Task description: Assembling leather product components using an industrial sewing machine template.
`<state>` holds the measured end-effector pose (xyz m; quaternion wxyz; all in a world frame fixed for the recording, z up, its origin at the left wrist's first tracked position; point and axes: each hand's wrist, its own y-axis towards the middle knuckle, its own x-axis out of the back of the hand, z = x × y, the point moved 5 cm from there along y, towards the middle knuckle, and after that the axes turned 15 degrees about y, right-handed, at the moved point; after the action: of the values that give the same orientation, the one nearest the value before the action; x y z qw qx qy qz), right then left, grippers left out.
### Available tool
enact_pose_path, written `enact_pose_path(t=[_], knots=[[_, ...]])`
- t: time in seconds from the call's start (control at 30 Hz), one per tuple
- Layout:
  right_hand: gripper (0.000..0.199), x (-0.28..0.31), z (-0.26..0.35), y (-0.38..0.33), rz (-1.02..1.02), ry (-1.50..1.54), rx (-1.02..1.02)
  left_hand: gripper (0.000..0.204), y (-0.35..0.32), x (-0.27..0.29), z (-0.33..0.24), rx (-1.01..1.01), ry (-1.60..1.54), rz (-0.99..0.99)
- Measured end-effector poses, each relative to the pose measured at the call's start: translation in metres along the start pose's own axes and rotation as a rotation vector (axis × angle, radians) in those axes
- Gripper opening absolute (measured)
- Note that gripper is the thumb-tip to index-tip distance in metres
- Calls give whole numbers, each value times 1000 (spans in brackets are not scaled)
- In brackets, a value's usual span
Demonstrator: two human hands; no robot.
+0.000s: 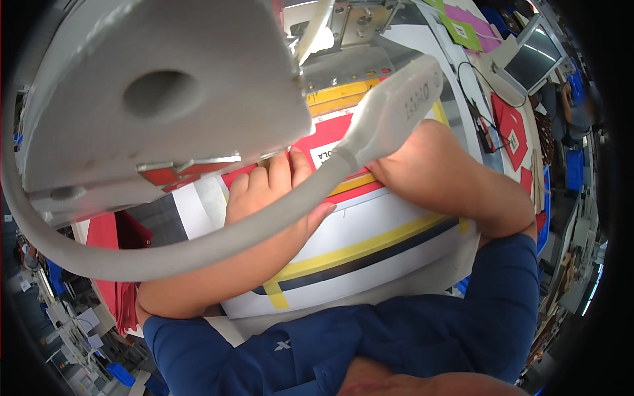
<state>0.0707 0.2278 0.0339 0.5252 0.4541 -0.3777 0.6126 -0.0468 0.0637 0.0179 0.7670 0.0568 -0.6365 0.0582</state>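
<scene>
A flat red piece (330, 129) with a white printed label (321, 156) and yellow edging lies on the work surface beneath a sewing machine head (218, 72). My left hand (267, 191) rests palm down at its left part, fingers extended over the red and thumb out over the white surface. At the right end, my right hand (413, 162) touches the piece near its lower yellow edge. Its fingers are mostly hidden behind a pale lamp head (396, 109), so their grip does not show.
The lamp's grey flexible neck (198, 254) arcs over my left forearm. The white work surface (376, 231) carries yellow and black tape strips. Red fabric (119, 290) hangs at left. At right are red pieces (510, 132), a black cable and a monitor (535, 56).
</scene>
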Motion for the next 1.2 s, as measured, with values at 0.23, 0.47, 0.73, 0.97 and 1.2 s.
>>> enact_pose_path(t=[0.23,0.47,0.73,0.97,1.2], knots=[[51,-3,2,1,21,1,-85,81,-2,2,3,-23,21,114],[49,-7,6,5,-74,-5,-92,91,-4,10,4,-15,-2,210],[41,-13,18,17,-75,-12,-61,96,-18,8,16,3,10,276],[29,-16,37,41,116,-75,-141,99,-37,6,31,22,11,220],[20,-18,44,56,147,68,-187,100,-54,1,43,33,2,205]])
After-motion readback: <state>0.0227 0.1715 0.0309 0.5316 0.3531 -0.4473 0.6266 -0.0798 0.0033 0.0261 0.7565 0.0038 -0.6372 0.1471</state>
